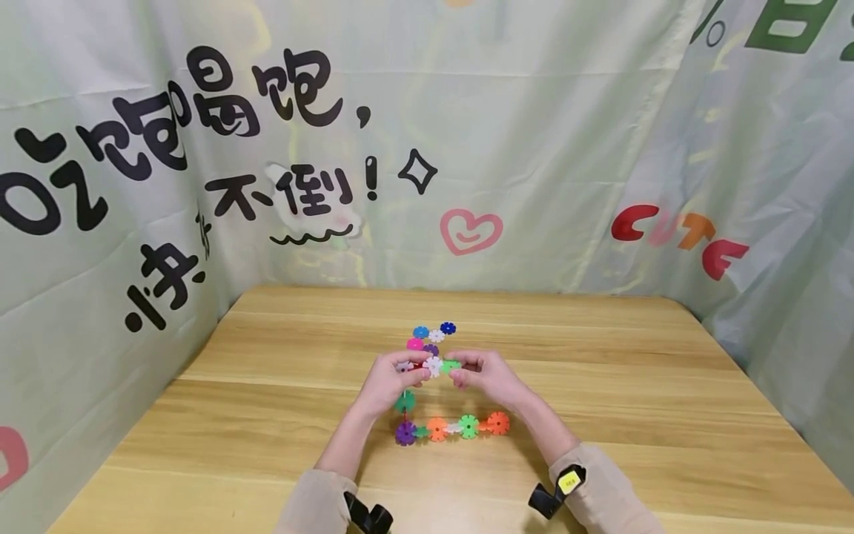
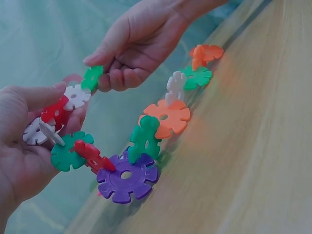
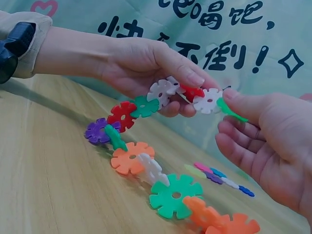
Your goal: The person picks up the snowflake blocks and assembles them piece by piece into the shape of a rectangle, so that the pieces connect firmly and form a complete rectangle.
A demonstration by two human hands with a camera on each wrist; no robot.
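Note:
A chain of interlocking plastic snowflake discs runs from the left hand [image 1: 388, 382] down to the table. In the left wrist view the left hand holds the chain near its upper end, its thumb over a red disc [image 2: 56, 112]. The right hand [image 1: 492, 377] pinches a bright green disc [image 2: 91, 78] between thumb and fingers. That green disc meets the edge of the white disc [image 3: 207, 101] at the chain's end; whether their slots are locked cannot be told. Lower down are a purple disc [image 2: 127, 179], orange discs [image 1: 497, 423] and another green disc [image 3: 175, 196].
Beyond the hands, several loose discs lie on the wooden table [image 1: 600, 348], among them a dark blue one [image 1: 448, 328], a light blue one [image 1: 420, 332] and a pink one [image 1: 415, 344]. A printed curtain [image 1: 534, 148] hangs behind the table.

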